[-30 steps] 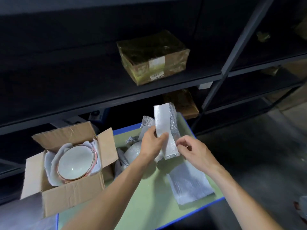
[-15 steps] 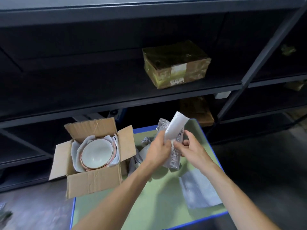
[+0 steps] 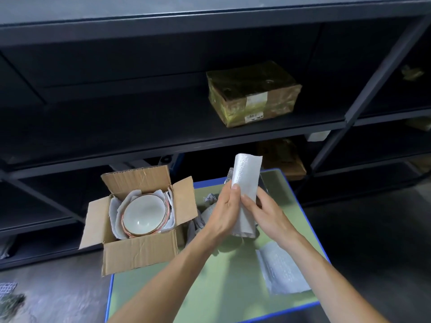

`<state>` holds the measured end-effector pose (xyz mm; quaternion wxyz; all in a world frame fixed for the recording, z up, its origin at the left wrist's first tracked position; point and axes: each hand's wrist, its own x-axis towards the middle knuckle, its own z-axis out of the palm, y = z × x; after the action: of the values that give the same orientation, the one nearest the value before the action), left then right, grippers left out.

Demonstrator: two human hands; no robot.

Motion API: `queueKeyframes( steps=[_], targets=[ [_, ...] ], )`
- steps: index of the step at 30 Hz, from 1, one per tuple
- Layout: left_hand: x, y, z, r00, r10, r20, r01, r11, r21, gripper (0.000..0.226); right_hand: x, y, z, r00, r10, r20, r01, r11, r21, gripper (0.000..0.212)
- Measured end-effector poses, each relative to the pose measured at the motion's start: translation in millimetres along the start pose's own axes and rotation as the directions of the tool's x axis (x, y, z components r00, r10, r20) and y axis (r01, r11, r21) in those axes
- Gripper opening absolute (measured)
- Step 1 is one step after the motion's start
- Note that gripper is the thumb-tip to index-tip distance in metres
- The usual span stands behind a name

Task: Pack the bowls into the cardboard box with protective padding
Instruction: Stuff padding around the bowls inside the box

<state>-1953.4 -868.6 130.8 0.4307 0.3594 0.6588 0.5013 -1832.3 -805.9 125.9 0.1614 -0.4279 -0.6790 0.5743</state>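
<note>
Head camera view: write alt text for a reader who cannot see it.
A left hand and a right hand hold a folded white foam padding sheet upright above a green table with a blue edge. To the left, an open brown cardboard box holds a white round bowl nested in white padding; dark metal shelves stand behind.

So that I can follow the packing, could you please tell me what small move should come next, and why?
Probably carry the sheet left and lay it over the bowl in the box. The left hand and right hand both grip it, folded, above the table; the bowl sits bare on top, with padding showing only around it.
</note>
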Motion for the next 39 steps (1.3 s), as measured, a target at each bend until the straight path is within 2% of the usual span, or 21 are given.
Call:
queueKeyframes(
  steps=[3, 7, 9, 12, 14, 17, 21, 23, 26, 28, 30, 32, 35, 39],
  targets=[
    [-1.1, -0.4, -3.3, 0.996, -0.091, -0.023, 0.09, 0.996, -0.018, 0.034, -0.2, -1.2, -0.2, 0.995, 0.02, -0.096, -0.018, 0.999, 0.027, 0.027],
    [-2.5, -1.3, -5.7, 0.99, -0.133, -0.052, 0.13, 0.99, -0.055, 0.03, -0.2, -2.9, -1.1, 0.993, 0.035, -0.109, -0.023, 0.994, 0.11, 0.027],
    [-2.2, -0.2, -5.4, 0.986, -0.164, -0.029, 0.161, 0.982, -0.096, 0.03, 0.4, -3.6, -1.0, 0.995, 0.025, -0.098, -0.009, 0.988, 0.153, 0.034],
    [-4.2, 5.0, -3.8, 0.989, -0.13, 0.066, 0.136, 0.987, -0.09, 0.034, 2.1, -8.7, 0.5, 0.998, -0.002, -0.064, 0.017, 0.972, 0.234, 0.03],
    [-6.4, 7.5, -2.9, 0.987, -0.085, 0.137, 0.091, 0.995, -0.038, 0.031, 4.1, -11.1, 1.1, 0.999, -0.018, -0.04, 0.026, 0.98, 0.195, 0.026],
    [-7.5, 7.2, -2.7, 0.981, -0.09, 0.173, 0.093, 0.996, -0.011, 0.033, 5.6, -14.1, 0.8, 0.998, -0.037, -0.049, 0.039, 0.998, 0.042, 0.026],
    [-7.8, 10.6, -8.1, 0.978, -0.09, 0.187, 0.094, 0.995, -0.015, 0.031, 6.2, -17.3, -2.8, 0.998, -0.034, -0.051, 0.037, 0.998, 0.056, 0.013],
    [-7.9, 12.4, -13.6, 0.965, -0.109, 0.237, 0.122, 0.992, -0.038, 0.034, 6.9, -18.9, -8.0, 1.0, -0.014, -0.02, 0.016, 0.997, 0.074, 0.011],
    [-10.3, 15.3, -20.9, 0.941, -0.143, 0.307, 0.205, 0.962, -0.182, 0.028, 8.7, -24.4, -10.5, 0.992, -0.028, 0.12, 0.005, 0.982, 0.189, 0.02],
    [-10.9, 15.4, -25.3, 0.943, -0.173, 0.286, 0.248, 0.936, -0.25, 0.032, 10.9, -27.1, -6.0, 0.994, -0.038, 0.098, 0.021, 0.984, 0.174, 0.015],
    [-13.0, 13.1, -28.8, 0.95, -0.208, 0.235, 0.27, 0.922, -0.277, 0.036, 16.1, -26.7, 0.2, 1.0, -0.026, -0.013, 0.027, 0.993, 0.119, 0.013],
    [-16.1, 11.7, -33.3, 0.968, -0.206, 0.146, 0.238, 0.937, -0.254, 0.03, 19.2, -29.7, 5.4, 0.994, -0.038, -0.106, 0.045, 0.997, 0.058, 0.017],
    [-19.4, 13.3, -44.0, 0.974, -0.217, 0.059, 0.225, 0.945, -0.237, 0.032, 17.4, -40.9, 16.4, 0.986, -0.161, -0.037, 0.163, 0.984, 0.077, 0.024],
    [-26.8, 19.9, -64.0, 0.962, -0.271, 0.026, 0.269, 0.93, -0.252, 0.035, 21.8, -49.1, 32.8, 0.958, -0.283, 0.035, 0.284, 0.958, -0.031, 0.029]
  ],
)
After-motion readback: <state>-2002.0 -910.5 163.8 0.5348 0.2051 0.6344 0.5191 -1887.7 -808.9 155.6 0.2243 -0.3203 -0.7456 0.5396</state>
